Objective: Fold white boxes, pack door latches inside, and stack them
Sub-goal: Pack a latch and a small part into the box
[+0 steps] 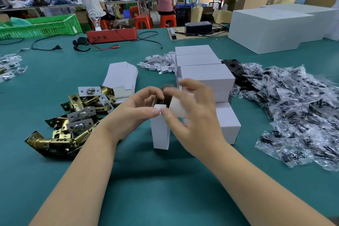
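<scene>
Writing cannot be made out on any box, bag or sheet in view; every carton face is plain white. Box (pixel 160 130) stands upright on the green table (pixel 165 189), its open top level with both hands. Left hand (pixel 135 108) curls over the top from the left, thumb and forefinger pinching a small white flap at the rim. Right hand (pixel 190 113) meets it from the right, thumb tip touching the left thumb, its fingers bent over a blurred white flap. Something dark shows inside the opening between the hands; what it is cannot be told. Latches (pixel 73 121), brass with silver faceplates, lie piled just left of the left wrist. Flat blanks (pixel 122 79) sit fanned behind them. Closed boxes (pixel 205 73) are stacked in rows right behind the hands, one more (pixel 229 123) beside the right wrist. Clear bags (pixel 293 115) of dark parts spread at the right.
</scene>
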The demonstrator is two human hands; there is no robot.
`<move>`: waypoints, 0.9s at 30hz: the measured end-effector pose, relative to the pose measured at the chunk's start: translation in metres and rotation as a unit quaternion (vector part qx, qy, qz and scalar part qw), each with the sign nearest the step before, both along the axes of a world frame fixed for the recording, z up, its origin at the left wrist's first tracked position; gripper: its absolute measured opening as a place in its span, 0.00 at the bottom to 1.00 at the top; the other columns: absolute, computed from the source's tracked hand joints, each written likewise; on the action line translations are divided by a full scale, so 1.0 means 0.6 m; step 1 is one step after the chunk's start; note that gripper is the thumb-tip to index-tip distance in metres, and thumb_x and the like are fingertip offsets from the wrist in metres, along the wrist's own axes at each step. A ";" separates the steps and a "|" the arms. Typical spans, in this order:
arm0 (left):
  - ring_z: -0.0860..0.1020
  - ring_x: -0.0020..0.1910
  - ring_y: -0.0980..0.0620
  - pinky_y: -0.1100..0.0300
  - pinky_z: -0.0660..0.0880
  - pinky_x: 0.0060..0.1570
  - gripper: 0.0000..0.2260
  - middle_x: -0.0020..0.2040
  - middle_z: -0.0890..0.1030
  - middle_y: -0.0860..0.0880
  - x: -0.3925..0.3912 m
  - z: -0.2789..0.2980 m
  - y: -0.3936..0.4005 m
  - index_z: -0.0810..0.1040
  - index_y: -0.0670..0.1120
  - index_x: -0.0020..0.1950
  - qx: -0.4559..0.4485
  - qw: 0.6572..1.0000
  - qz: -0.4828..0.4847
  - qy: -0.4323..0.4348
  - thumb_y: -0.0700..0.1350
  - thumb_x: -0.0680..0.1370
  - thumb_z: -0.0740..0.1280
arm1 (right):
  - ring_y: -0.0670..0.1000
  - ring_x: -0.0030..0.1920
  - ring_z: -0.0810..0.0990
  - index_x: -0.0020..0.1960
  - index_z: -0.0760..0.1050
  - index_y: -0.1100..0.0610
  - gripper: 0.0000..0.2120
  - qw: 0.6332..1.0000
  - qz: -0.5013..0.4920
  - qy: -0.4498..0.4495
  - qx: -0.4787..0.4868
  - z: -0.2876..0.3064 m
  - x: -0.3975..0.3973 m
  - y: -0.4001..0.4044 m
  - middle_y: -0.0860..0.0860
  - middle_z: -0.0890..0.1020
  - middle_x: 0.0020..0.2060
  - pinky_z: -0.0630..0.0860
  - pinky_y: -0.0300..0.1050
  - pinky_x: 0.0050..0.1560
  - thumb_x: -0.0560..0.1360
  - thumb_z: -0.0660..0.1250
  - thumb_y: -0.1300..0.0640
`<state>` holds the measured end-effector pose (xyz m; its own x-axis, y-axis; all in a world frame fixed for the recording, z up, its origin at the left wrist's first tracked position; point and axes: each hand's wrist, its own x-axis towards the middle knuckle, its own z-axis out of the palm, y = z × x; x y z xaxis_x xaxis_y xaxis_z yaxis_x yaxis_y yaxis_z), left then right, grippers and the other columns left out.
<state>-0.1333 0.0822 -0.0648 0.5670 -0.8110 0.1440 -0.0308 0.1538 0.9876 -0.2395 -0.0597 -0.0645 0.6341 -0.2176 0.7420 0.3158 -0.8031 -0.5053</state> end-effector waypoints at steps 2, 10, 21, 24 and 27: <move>0.75 0.51 0.50 0.61 0.73 0.51 0.12 0.52 0.78 0.49 -0.006 0.005 0.001 0.78 0.51 0.50 0.026 0.999 0.016 -0.045 0.46 0.66 0.69 | 0.52 0.61 0.68 0.62 0.74 0.60 0.25 0.998 -0.014 0.051 0.044 0.003 -0.005 -0.006 0.53 0.69 0.59 0.62 0.37 0.62 0.70 0.71 0.47; 0.78 0.60 0.54 0.58 0.76 0.55 0.13 0.56 0.82 0.54 -0.019 0.019 -0.008 0.77 0.55 0.49 0.037 0.968 0.134 -0.208 0.51 0.66 0.74 | 0.36 0.48 0.74 0.62 0.67 0.49 0.21 0.980 0.019 0.055 0.191 0.016 -0.014 -0.030 0.38 0.69 0.54 0.68 0.25 0.48 0.73 0.72 0.57; 0.79 0.57 0.52 0.54 0.76 0.55 0.39 0.55 0.78 0.57 -0.021 0.008 -0.031 0.63 0.64 0.68 0.003 0.973 0.147 -0.180 0.51 0.63 0.79 | 0.39 0.52 0.76 0.46 0.83 0.50 0.09 0.976 0.103 0.146 0.125 0.053 0.010 -0.017 0.38 0.79 0.46 0.70 0.33 0.52 0.77 0.63 0.53; 0.80 0.54 0.51 0.52 0.77 0.55 0.39 0.57 0.76 0.56 -0.023 0.005 -0.038 0.63 0.66 0.67 0.000 0.970 0.158 -0.185 0.51 0.62 0.79 | 0.39 0.50 0.75 0.46 0.79 0.46 0.08 0.967 0.075 0.204 0.130 0.054 0.017 -0.013 0.39 0.78 0.48 0.71 0.33 0.47 0.74 0.66 0.58; 0.79 0.51 0.53 0.54 0.77 0.54 0.38 0.60 0.76 0.54 -0.024 0.007 -0.035 0.63 0.70 0.65 0.016 0.960 0.177 -0.217 0.53 0.62 0.77 | 0.37 0.46 0.73 0.50 0.77 0.46 0.06 0.958 0.040 0.231 0.165 0.054 0.020 -0.004 0.41 0.75 0.51 0.68 0.24 0.39 0.74 0.67 0.54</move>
